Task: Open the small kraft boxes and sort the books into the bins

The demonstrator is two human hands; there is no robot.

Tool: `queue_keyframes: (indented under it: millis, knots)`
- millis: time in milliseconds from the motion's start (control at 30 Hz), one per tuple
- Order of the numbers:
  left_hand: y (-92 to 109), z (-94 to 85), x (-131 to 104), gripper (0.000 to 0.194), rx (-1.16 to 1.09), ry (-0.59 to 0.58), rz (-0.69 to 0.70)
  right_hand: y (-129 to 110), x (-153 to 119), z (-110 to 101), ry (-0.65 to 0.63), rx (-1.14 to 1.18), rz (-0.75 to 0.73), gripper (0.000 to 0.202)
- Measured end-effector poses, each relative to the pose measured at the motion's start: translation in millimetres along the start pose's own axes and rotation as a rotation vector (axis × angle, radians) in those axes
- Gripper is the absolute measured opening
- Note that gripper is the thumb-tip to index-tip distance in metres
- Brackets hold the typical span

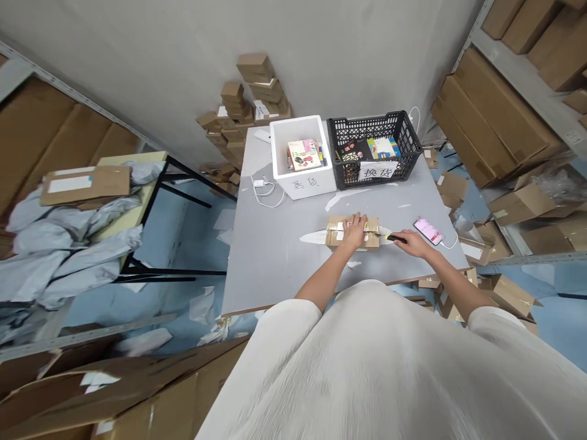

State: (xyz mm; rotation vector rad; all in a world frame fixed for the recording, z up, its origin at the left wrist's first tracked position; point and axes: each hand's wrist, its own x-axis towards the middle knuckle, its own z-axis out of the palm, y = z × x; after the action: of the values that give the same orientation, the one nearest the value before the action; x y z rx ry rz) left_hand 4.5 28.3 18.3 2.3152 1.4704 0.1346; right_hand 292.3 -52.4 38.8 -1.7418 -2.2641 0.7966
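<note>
A small taped cardboard box (332, 237) with a white label lies on the grey table (270, 263) in front of me. My left hand (354, 231) presses over its top and grips it, fingers bent toward the far edge. In my right hand (411, 242) is a utility knife (395, 238) with a black and yellow handle, my fingers wrapped round it. The knife points left, its front end at the right end of the box. Whether the blade touches the cardboard, I cannot tell. A phone (428, 231) with a lit pink screen lies just beyond my right hand.
A white foam bin (303, 188) holding books and a black plastic crate (339, 177) with books stand at the table's back. A white cable (270, 204) lies at the left. Cardboard boxes (254, 67) are stacked by the wall; grey parcels (82, 244) fill a side table.
</note>
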Motion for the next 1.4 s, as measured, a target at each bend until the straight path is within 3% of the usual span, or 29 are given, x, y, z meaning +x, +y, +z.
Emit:
queue_keyframes:
  millis: [167,300,467,633,800,1000,1167,1400]
  knots:
    - [0.1,1.0,-0.9,0.069,0.037,0.008,0.033,-2.2,1.5,8.3,0.023,-0.212,0.014,0.048]
    - [1.7,8.0,-10.6,0.063,0.072,0.101,0.051,-6.5,3.7,20.7,0.064,-0.22,0.027,0.049]
    - [1.0,15.5,-14.9,0.062,0.073,0.122,0.029,-6.4,0.9,37.4,0.136,-0.21,0.042,0.049]
    - [-1.4,17.6,-16.0,0.062,0.037,0.121,0.015,15.2,-9.1,27.1,0.309,-0.147,0.169,0.055]
    - [-0.3,18.3,-18.4,0.064,-0.042,0.127,-0.001,29.0,-14.2,15.1,0.27,-0.086,0.226,0.061]
    - [-0.4,14.5,-19.2,0.067,-0.083,0.074,-0.025,27.6,-5.3,34.0,0.286,0.0,0.273,0.058]
    - [-19.7,-0.2,-41.4,0.063,-0.08,0.052,-0.049,36.5,2.8,48.2,0.214,0.054,0.355,0.051]
    - [-67.3,-10.7,-92.7,0.086,-0.019,0.045,-0.245,63.5,9.3,73.9,0.11,0.039,0.545,0.048]
